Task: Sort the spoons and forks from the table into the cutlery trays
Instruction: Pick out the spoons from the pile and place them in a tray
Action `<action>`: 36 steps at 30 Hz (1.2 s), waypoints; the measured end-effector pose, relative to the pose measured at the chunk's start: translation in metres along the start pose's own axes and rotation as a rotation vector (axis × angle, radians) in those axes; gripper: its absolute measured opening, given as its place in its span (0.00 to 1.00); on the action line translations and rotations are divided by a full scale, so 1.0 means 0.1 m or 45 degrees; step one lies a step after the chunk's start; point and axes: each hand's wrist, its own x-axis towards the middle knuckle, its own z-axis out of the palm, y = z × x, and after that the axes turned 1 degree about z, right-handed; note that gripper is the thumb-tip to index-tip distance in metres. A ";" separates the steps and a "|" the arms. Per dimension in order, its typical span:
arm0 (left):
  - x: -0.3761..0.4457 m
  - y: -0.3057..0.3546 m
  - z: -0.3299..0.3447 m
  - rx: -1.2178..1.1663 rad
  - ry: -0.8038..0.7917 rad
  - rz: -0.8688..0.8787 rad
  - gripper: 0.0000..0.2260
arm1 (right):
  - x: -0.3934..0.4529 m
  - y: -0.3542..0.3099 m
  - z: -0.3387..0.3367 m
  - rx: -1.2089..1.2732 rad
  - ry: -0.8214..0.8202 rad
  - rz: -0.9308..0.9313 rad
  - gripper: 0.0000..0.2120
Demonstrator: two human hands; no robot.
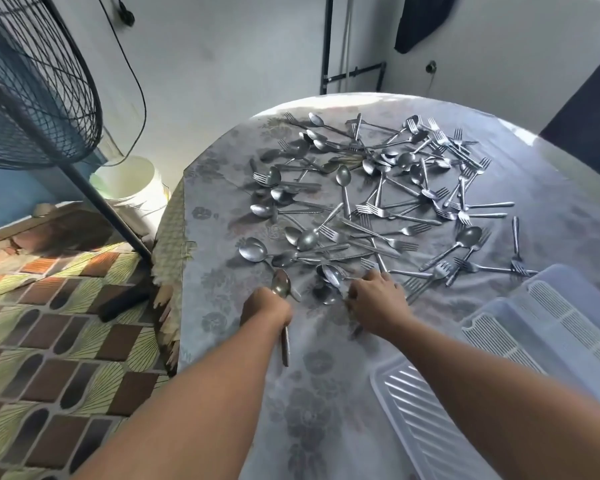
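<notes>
Steel spoon (282,289) in left hand (265,304).

You are wearing the one camera on your head. It is looking forward and down at the counter (326,393) from close above. Your two arms are reaching out from the bottom edge. The wide lens is bending the picture, and it is also catching the tiled floor (49,341) on your left and the wall (239,46) ahead.

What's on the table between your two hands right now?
Head view: between the left hand and right hand lies a spoon bowl on patterned tablecloth.
</notes>
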 end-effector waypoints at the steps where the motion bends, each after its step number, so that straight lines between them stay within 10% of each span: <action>1: 0.02 -0.01 -0.02 -0.007 -0.024 -0.008 0.13 | 0.01 -0.03 0.00 0.009 0.011 -0.021 0.11; 13: -0.03 0.30 -0.06 -0.642 0.329 -0.070 0.14 | 0.13 -0.15 -0.11 0.359 0.078 -0.010 0.14; 19: 0.05 0.35 0.11 -0.428 0.382 0.148 0.40 | 0.18 -0.03 -0.06 0.218 0.053 0.074 0.15; 26: 0.31 0.45 0.15 -0.406 0.330 -0.265 0.22 | 0.25 -0.06 -0.03 0.056 0.124 -0.069 0.10; 36: 0.40 0.25 -0.20 -0.163 0.107 -0.098 0.10 | 0.29 -0.29 -0.01 0.138 0.142 -0.286 0.05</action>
